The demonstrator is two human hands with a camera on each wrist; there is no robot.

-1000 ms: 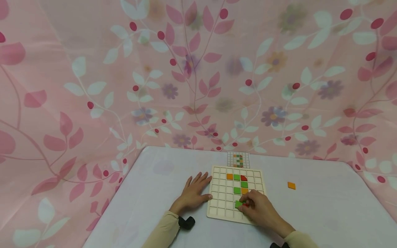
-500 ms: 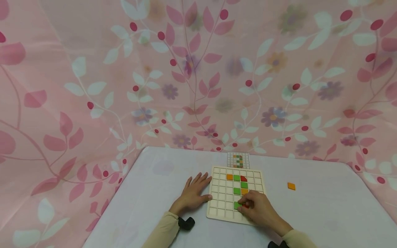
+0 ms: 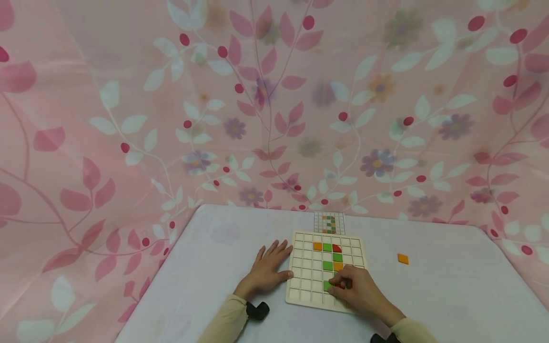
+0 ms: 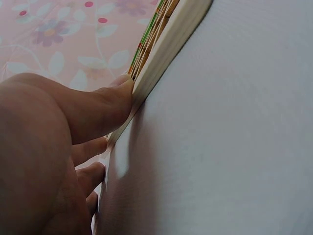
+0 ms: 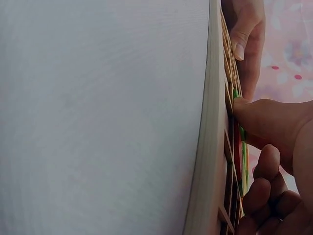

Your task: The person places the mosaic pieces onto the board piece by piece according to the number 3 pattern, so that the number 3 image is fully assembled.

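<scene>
A square wooden grid board [image 3: 306, 262] lies on the table with several coloured tiles set in its cells. My right hand [image 3: 361, 288] is over its lower right part, thumb and forefinger pinching a green tile [image 3: 327, 286] that sits in a cell near the bottom. A red tile beside it is mostly hidden by my fingers. In the right wrist view my thumb [image 5: 264, 115] touches the green tile's edge. My left hand [image 3: 267, 275] rests flat with fingers spread, its thumb and fingertips against the board's left edge; the left wrist view shows the thumb [image 4: 105, 110] on that edge.
A loose orange tile [image 3: 403, 258] lies on the white tabletop [image 3: 450, 286] right of the board. Behind the board lies a card [image 3: 318, 223] printed with a grid and coloured squares. A pink floral curtain [image 3: 274, 119] hangs behind the table.
The green tile has shifted slightly left and down into its cell, with my right fingers staying on it. My left hand has not moved.
</scene>
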